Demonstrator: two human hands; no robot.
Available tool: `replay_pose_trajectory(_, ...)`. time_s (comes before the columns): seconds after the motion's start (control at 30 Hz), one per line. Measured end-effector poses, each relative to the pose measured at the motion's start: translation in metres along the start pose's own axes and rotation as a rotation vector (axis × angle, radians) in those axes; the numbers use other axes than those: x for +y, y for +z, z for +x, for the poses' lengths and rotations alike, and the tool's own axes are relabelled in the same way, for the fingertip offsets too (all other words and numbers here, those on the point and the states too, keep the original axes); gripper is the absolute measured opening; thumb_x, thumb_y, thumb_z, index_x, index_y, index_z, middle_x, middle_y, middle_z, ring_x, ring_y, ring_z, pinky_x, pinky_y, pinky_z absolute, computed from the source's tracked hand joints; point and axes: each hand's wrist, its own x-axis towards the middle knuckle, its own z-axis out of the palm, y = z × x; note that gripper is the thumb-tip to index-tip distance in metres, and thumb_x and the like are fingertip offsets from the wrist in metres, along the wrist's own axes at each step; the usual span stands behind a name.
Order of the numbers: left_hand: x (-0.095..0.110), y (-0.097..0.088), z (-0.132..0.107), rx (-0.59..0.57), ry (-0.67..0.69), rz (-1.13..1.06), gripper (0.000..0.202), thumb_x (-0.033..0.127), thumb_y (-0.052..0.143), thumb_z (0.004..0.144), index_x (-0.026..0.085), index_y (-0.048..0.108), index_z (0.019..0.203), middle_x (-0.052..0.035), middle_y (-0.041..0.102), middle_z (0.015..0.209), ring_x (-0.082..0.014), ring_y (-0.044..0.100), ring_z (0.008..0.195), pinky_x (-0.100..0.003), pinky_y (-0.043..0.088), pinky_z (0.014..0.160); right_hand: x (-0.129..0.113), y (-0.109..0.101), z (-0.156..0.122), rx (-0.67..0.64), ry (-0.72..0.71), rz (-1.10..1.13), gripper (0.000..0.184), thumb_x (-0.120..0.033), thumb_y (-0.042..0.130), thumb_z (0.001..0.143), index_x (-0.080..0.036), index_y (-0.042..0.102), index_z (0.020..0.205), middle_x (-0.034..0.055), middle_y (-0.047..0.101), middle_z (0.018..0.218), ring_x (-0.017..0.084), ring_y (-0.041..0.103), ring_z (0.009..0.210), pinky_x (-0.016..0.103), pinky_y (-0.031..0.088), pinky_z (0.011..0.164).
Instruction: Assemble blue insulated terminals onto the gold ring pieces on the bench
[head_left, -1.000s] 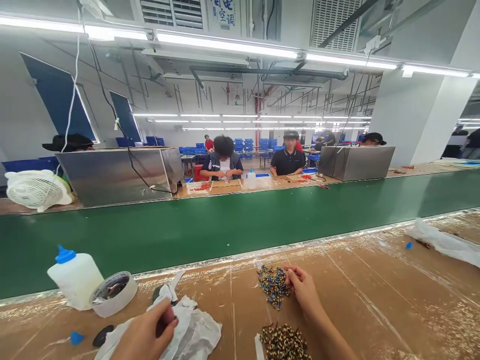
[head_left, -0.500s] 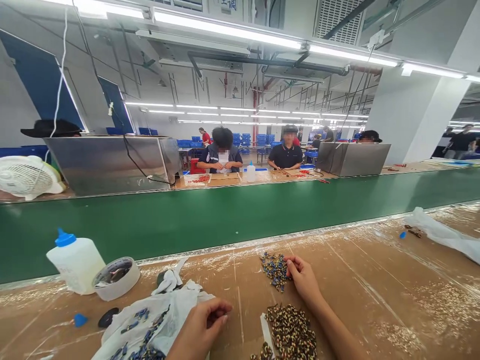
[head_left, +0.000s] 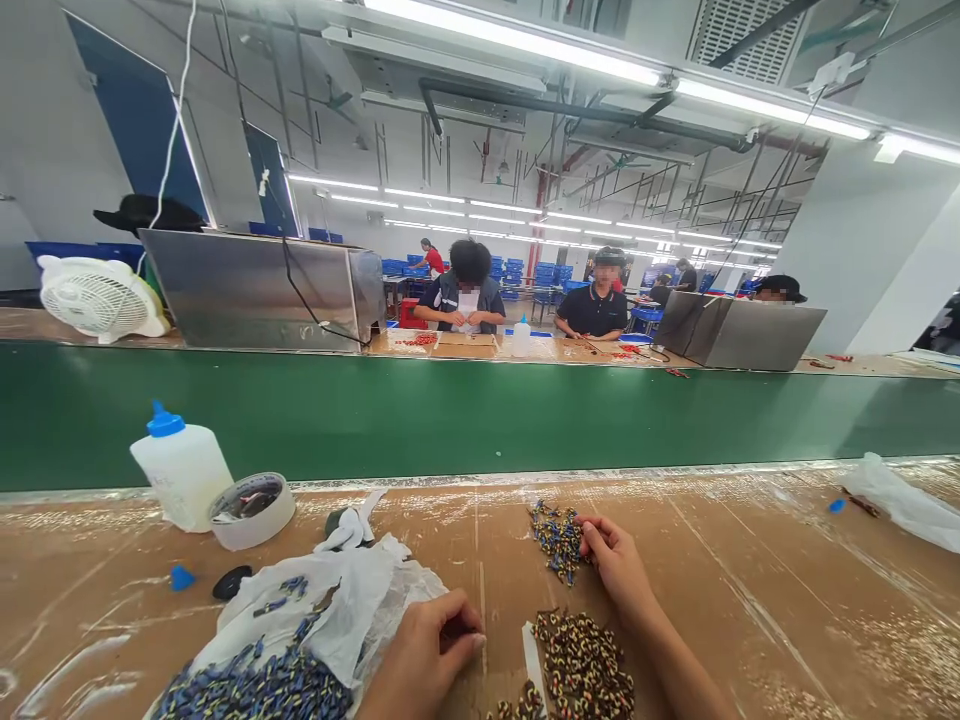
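My right hand (head_left: 613, 562) is at the right edge of a small pile of blue and brass-coloured parts (head_left: 556, 540), thumb and fingertips pinched together. What sits between them is too small to make out. My left hand (head_left: 431, 645) hovers beside a white plastic bag (head_left: 360, 610), its fingers curled and the thumb close to the index finger; anything in them is hidden. On the bag lies a heap of small blue parts (head_left: 259, 685). A larger heap of brass and dark curled parts (head_left: 583, 660) lies below my right hand, next to a white strip (head_left: 532, 655).
A white bottle with blue cap (head_left: 184, 475) and a tape roll (head_left: 253, 512) holding small items stand at the left. A blue cap (head_left: 181, 577) and black disc (head_left: 232, 582) lie nearby. A green partition (head_left: 450, 420) separates my table from co-workers opposite. Plastic wrap (head_left: 911, 505) lies far right.
The view has shifted, showing more of the blue heap on the bag. My right hand stays at the small pile, and my left hand remains curled beside the bag.
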Motion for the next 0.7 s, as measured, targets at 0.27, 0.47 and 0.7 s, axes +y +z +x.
replay_pose_trajectory(0.27,0.003,0.003,0.002,-0.052,-0.008,-0.071,0.013,0.028,0.058,0.075,0.016,0.061,0.073,-0.0022,0.065,0.073,-0.0181,0.056,0.071,-0.024,0.038,0.063,-0.027,0.006,-0.011,-0.007,0.037,0.096,0.048,-0.058,0.062,0.073,-0.014,0.063,0.091,-0.0038,0.049,0.058,0.008,0.032,0.043,0.020,0.021,0.042)
replay_pose_trajectory(0.47,-0.005,0.003,0.006,-0.117,0.004,-0.248,0.013,0.028,0.058,0.075,0.017,0.055,0.068,0.0015,0.057,0.063,-0.0157,0.053,0.063,-0.022,0.038,0.057,-0.055,0.020,-0.037,-0.191,0.071,0.173,0.040,-0.055,0.059,0.079,-0.016,0.059,0.081,-0.0032,0.050,0.061,0.006,0.032,0.045,0.019,0.020,0.043)
replay_pose_trajectory(0.7,-0.005,0.002,0.007,-0.117,0.004,-0.339,0.010,0.025,0.058,0.072,0.016,0.054,0.068,0.0034,0.053,0.059,-0.0136,0.051,0.058,-0.022,0.036,0.054,-0.081,0.044,-0.094,-0.889,0.092,-0.074,0.025,-0.039,0.072,0.074,-0.017,0.068,0.085,-0.0006,0.061,0.074,0.009,0.051,0.064,0.019,0.039,0.059)
